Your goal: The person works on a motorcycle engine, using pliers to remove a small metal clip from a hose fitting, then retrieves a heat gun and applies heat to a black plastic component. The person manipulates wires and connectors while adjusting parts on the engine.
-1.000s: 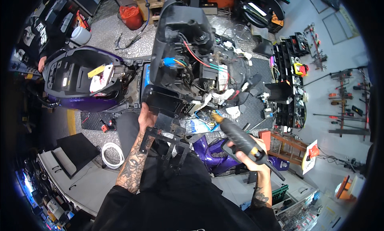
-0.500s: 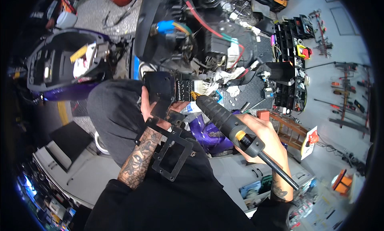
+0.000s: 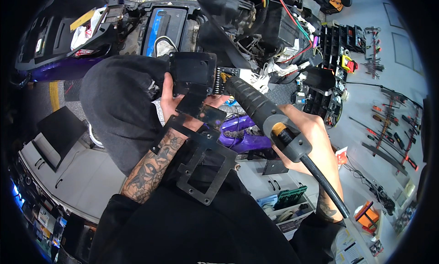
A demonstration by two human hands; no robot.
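Note:
A black metal bracket (image 3: 191,72) lies across my left hand (image 3: 169,98), whose thumb is at its left edge and whose fingers reach beneath it. Its lower part, an open rectangular frame (image 3: 208,147), hangs over my forearm. Along the bracket's right side runs a row of pale pins or terminals (image 3: 220,83), with a bundle of white wires (image 3: 254,80) beyond. My right hand (image 3: 313,136) is wrapped round a black hot-glue gun (image 3: 263,108) with a ribbed barrel, a black stick jutting from its back. Its yellow nozzle (image 3: 224,76) is at the terminals; contact is hard to tell.
An opened scooter stands ahead, with a black and blue battery (image 3: 167,30) and loose red and green wires. Purple panels (image 3: 244,136) lie below the glue gun. Black parts bins (image 3: 331,72) and wall-hung tools (image 3: 388,117) are at right, white cabinets (image 3: 80,186) at lower left.
The view has shifted, bringing the battery into sight. Both hands still hold the bracket and the glue gun, whose nozzle remains near the terminals.

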